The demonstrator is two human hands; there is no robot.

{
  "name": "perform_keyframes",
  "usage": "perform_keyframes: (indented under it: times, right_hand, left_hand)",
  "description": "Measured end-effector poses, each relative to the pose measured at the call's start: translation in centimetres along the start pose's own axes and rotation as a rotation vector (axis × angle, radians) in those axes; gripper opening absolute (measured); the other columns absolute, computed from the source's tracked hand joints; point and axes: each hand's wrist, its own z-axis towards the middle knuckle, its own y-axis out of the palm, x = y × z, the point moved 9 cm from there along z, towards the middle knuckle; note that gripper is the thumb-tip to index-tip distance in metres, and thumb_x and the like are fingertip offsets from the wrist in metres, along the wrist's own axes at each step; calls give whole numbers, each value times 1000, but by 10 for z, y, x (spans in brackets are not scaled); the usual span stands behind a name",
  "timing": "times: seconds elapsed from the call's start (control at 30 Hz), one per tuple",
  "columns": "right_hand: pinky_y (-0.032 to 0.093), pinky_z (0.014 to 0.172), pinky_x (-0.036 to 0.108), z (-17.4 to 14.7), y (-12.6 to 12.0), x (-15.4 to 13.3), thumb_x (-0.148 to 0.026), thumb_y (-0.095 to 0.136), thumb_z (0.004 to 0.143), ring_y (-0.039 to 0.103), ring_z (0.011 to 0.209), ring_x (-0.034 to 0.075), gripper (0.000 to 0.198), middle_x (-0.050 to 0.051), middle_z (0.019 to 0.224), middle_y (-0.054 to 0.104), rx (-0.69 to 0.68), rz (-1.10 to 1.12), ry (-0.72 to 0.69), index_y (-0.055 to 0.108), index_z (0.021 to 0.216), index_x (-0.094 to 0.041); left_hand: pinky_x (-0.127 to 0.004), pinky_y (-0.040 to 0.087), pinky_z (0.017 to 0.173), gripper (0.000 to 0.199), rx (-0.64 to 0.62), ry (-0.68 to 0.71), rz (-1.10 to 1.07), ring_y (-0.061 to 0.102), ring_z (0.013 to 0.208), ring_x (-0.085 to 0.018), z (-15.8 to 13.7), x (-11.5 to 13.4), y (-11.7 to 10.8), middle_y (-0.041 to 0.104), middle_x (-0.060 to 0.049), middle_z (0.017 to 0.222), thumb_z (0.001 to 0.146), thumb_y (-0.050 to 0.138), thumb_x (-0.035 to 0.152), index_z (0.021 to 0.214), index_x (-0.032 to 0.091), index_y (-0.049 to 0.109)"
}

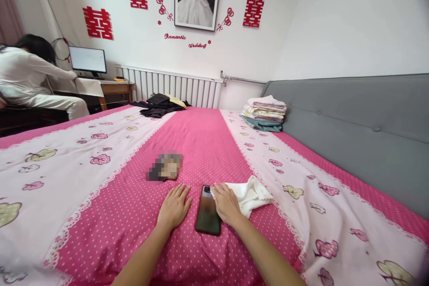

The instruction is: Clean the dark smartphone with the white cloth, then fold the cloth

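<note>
My left hand [174, 206] lies palm down on the pink dotted bedspread, its fingers stretched out and holding nothing. To its right a phone [208, 216] rests back up, with a shiny dark green and brown back and a camera block at its far end. Over the phone's right edge lies my right hand [226, 202], fingers extended, partly on a white cloth [250, 194]. The cloth is crumpled, spreads out to the right, and a bit of it shows by my fingertips. Beyond my left hand is a small blurred object [165, 167] that I cannot make out.
Dark folded clothes [161, 105] lie at the bed's far edge. A stack of folded cloths [264, 111] stands by the grey headboard [348, 120] on the right. At far left a person [36, 76] leans at a desk [115, 89] with a monitor [87, 59]. A radiator [167, 82] lines the wall.
</note>
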Motion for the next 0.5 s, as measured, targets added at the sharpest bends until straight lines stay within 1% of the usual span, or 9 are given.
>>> perform_keyframes:
  times: [0.07, 0.17, 0.27, 0.4, 0.5]
  right_hand:
    - [34, 95, 38, -6, -7, -2, -21, 34, 91, 36, 121, 24, 37, 8, 129, 50, 42, 2, -26, 54, 122, -21]
    - [38, 90, 34, -16, -17, -6, -21, 38, 90, 40, 113, 23, 32, 7, 117, 53, 100, 14, -84, 57, 116, -24]
    - [40, 87, 32, -25, -21, -9, -23, 39, 91, 43, 106, 22, 29, 7, 107, 55, 123, 40, -147, 58, 113, -25]
    - [40, 84, 31, -40, -25, -14, -26, 37, 93, 46, 100, 19, 30, 6, 100, 56, 125, 80, -234, 56, 117, -27]
    - [40, 83, 30, -51, -27, -18, -25, 37, 94, 48, 97, 17, 32, 5, 101, 57, 97, 108, -274, 54, 121, -28]
  left_hand:
    - [-41, 29, 106, 45, 5, -2, 0, 43, 125, -22, 0, 0, -1, 51, -9, 132, 89, 36, 39, 128, 19, 49]
    - [-41, 30, 105, 46, 6, -4, 2, 43, 124, -23, 0, 0, -2, 51, -9, 132, 89, 37, 39, 128, 18, 49]
    - [-40, 30, 105, 45, 5, -4, 4, 44, 124, -23, 0, 0, -2, 51, -9, 132, 89, 37, 39, 127, 18, 50]
    - [-41, 30, 105, 45, 13, -10, 6, 44, 123, -23, 0, -1, -3, 52, -9, 132, 89, 37, 39, 127, 20, 51]
    - [-41, 31, 104, 45, 16, -12, 7, 45, 123, -23, 0, -1, -3, 52, -9, 131, 89, 37, 40, 126, 20, 51]
